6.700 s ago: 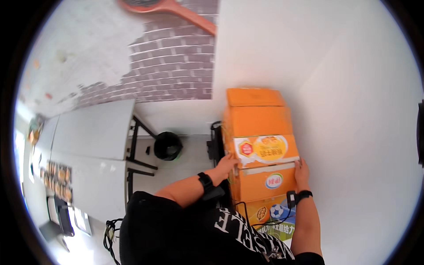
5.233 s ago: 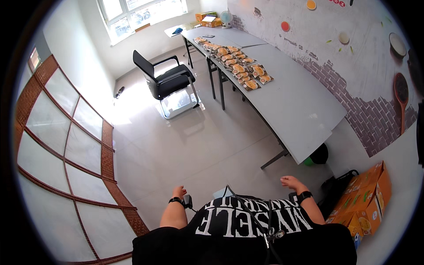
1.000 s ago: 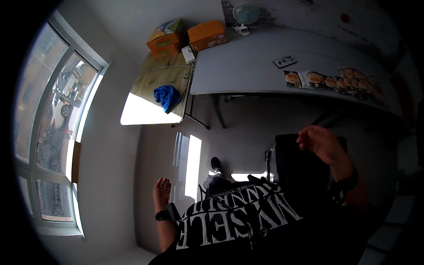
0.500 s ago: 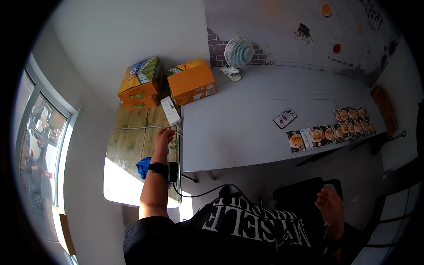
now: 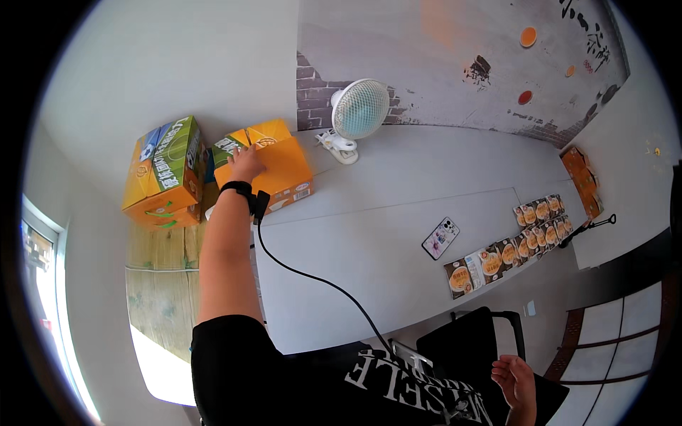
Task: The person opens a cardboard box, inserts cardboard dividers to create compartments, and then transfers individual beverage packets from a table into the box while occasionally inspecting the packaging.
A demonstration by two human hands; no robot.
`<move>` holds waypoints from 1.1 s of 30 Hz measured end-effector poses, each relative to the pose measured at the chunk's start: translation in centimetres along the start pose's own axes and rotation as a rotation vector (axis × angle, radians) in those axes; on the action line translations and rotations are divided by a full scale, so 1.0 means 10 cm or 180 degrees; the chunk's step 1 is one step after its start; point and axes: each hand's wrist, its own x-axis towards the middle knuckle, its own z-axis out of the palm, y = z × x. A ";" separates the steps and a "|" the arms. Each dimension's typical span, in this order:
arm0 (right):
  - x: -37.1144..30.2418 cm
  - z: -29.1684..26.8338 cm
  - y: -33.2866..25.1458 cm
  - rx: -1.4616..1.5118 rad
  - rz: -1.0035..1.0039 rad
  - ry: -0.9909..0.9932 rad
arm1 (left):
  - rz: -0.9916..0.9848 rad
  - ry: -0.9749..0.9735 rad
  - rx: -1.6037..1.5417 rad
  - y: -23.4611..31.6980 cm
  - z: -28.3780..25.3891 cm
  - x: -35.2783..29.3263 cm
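My left hand (image 5: pixel 246 165) reaches forward over an orange cardboard box (image 5: pixel 284 165) at the back left of the grey table. Its fingers are apart and lie at the box's upper part, near the raised flap; whether they press on it I cannot tell. A black band and a small black device with a cable sit on that wrist. My right hand (image 5: pixel 514 381) hangs in the air at the lower right, beside a black chair, fingers loosely curled and nothing visible in them.
A green and orange box (image 5: pixel 165 167) stands on a wooden table (image 5: pixel 160 298) at left. On the grey table (image 5: pixel 341 277) are a white clip fan (image 5: pixel 360 110), a phone (image 5: pixel 441 238) and rows of dark food packets (image 5: pixel 490 260). A black chair (image 5: pixel 462 344) stands nearby.
My left hand has moved forward from above the wooden table to the orange box. The view has shifted. My right hand stays low at the right, its fingers a little more curled.
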 end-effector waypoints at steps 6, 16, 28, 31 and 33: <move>0.21 0.12 -0.07 -0.0251 0.0117 -0.0073 | 0.0155 0.0218 0.0098 -0.02 0.03 0.08; 0.42 0.06 -0.02 -0.0361 0.0005 -0.0834 | 0.1507 0.1079 -0.0223 0.48 -0.47 -1.39; 0.65 -0.16 0.14 -0.0852 -0.0085 -0.2187 | 0.2508 0.0918 -0.0789 1.06 -0.05 -4.27; 0.84 -0.11 0.17 -0.1259 -0.0250 -0.2547 | 0.2675 0.0576 -0.0951 1.28 -0.09 -4.92; 0.95 0.01 0.15 -0.1714 -0.0564 -0.2760 | 0.2744 -0.0155 -0.1220 1.37 -0.16 -5.25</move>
